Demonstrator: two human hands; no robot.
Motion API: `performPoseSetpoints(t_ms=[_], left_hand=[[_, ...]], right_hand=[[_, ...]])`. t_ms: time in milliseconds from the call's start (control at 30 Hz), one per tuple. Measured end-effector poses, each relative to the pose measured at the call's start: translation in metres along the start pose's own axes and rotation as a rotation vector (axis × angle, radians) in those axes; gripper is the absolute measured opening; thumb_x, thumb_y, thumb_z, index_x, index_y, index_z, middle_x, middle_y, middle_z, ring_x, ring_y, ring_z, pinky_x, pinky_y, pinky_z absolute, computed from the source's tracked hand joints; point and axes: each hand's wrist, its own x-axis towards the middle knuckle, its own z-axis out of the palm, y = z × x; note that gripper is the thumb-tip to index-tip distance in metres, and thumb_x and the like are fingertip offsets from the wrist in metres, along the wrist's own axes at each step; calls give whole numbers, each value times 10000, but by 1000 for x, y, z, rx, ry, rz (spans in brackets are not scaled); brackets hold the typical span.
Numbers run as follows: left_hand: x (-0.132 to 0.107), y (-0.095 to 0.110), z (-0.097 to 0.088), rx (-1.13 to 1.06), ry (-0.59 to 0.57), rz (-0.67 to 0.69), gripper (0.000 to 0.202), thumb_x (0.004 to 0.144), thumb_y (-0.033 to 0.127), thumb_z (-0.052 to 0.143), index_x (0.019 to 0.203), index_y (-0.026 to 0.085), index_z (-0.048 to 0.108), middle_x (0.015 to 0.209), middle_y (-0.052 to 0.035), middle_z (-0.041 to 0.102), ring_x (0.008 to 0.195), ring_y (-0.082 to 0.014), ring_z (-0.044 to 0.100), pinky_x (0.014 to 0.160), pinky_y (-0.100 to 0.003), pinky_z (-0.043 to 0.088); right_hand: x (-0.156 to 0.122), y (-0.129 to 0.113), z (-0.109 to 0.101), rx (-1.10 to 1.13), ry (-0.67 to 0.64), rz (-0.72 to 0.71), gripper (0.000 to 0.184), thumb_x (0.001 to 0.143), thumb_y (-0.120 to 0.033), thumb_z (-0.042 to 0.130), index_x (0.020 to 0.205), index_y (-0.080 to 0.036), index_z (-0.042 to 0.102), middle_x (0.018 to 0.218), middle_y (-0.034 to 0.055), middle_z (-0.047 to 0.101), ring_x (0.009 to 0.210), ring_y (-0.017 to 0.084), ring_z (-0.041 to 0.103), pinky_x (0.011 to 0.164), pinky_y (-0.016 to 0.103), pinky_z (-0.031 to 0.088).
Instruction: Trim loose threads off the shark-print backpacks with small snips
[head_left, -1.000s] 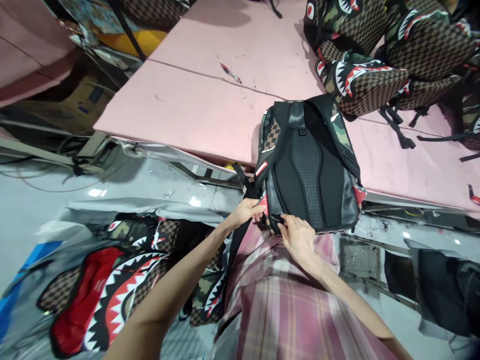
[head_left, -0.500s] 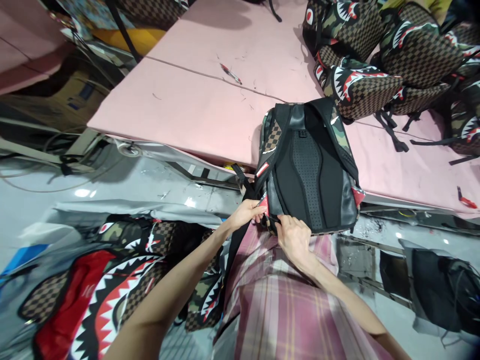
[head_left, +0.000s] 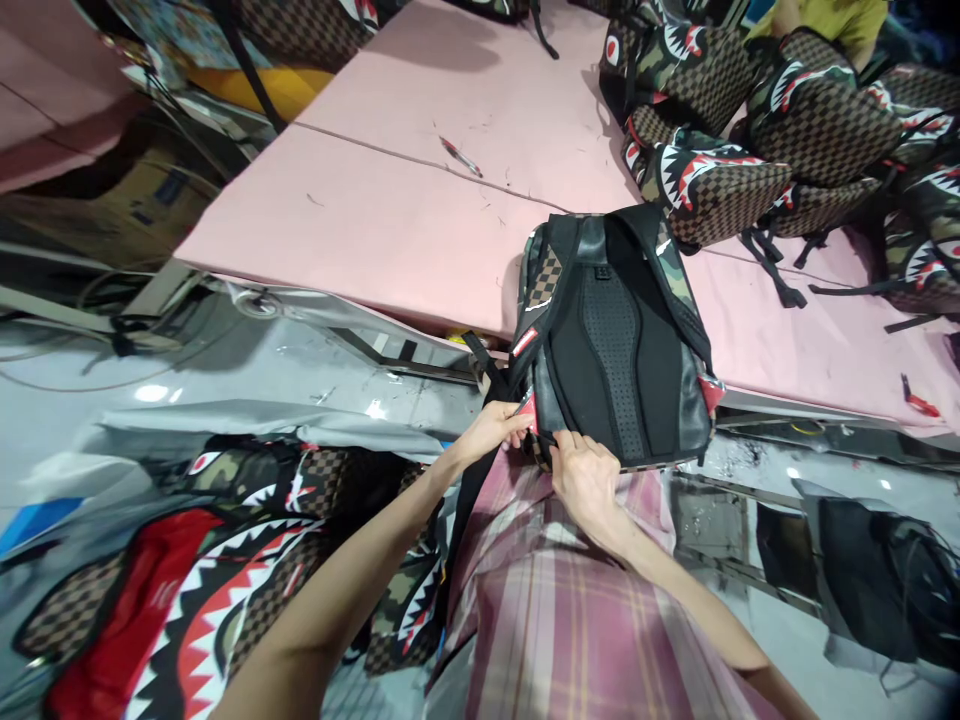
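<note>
A backpack (head_left: 611, 330) rests at the near edge of the table against my lap, its black padded back and shoulder straps facing up. Camouflage and brown check show along its sides. My left hand (head_left: 495, 428) pinches the red corner tab (head_left: 527, 408) at the backpack's lower left. Just right of it, my right hand (head_left: 586, 475) is closed at the bottom edge, with a thin dark piece by its fingertips that I cannot make out. Another red tab (head_left: 711, 391) sits at the lower right corner.
On the pink table (head_left: 360, 210) lie a red pen-like tool (head_left: 460, 157) and a red-handled tool (head_left: 919, 400). Several shark-mouth backpacks (head_left: 720, 195) are piled at the right, near a person in yellow (head_left: 862, 25). More bags (head_left: 217, 590) lie low on my left.
Both hands keep almost the same place and grip on the backpack. The view has shifted slightly, so the piled bags appear a little further left.
</note>
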Motion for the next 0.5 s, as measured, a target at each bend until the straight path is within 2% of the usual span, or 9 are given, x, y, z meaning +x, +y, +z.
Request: performPoseSetpoints(t_ms=[500], left_hand=[[1,0,0,-2,-4,0,367,665,483,598,634,119,562,526,7,554,423,-94,530,400,-192,362]], right_hand=[[0,0,-3,19,-20,22,125,874,-199,446,907,-184,566,790,37,637,729,164,575,602,284,308]])
